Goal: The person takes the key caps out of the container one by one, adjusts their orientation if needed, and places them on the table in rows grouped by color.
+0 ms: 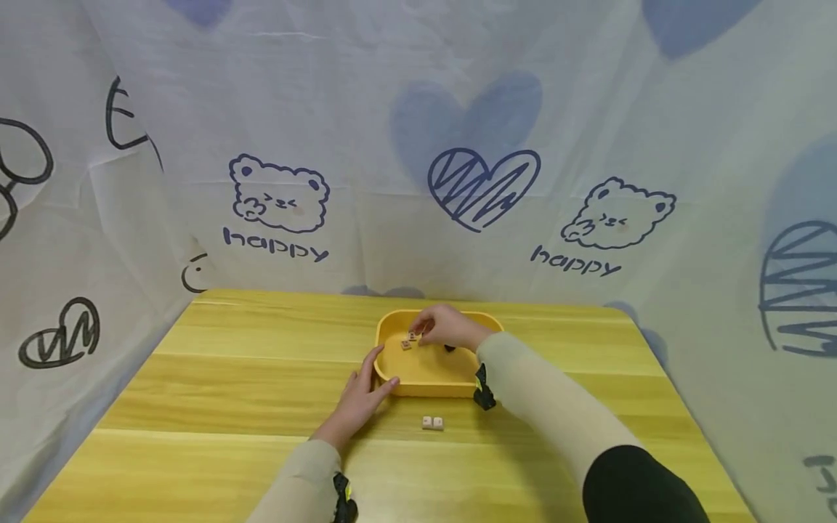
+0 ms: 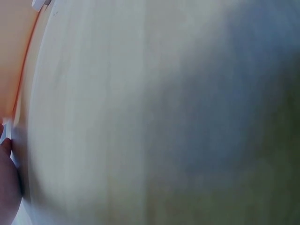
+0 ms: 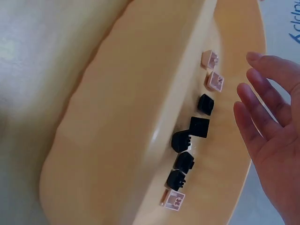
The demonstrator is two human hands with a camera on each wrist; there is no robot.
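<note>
Five black keycaps [image 3: 199,127] and three pale keycaps [image 3: 174,200] show in one yellow tray [image 1: 431,390], with two white keycaps [image 1: 428,423] on one table [image 1: 229,407]. One left hand [image 1: 356,401] and one right hand [image 1: 450,327] reach from two light sleeves [image 1: 549,399]. Two whole bear drawings [image 1: 281,192] and two full "happy" captions [image 1: 275,245] mark the cloth [image 1: 379,218] behind.

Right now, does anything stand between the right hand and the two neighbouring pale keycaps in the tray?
Nothing visible does: in the right wrist view, no object lies between the right hand and those pale keycaps. The left hand touches the yellow tray, apart from them.
</note>
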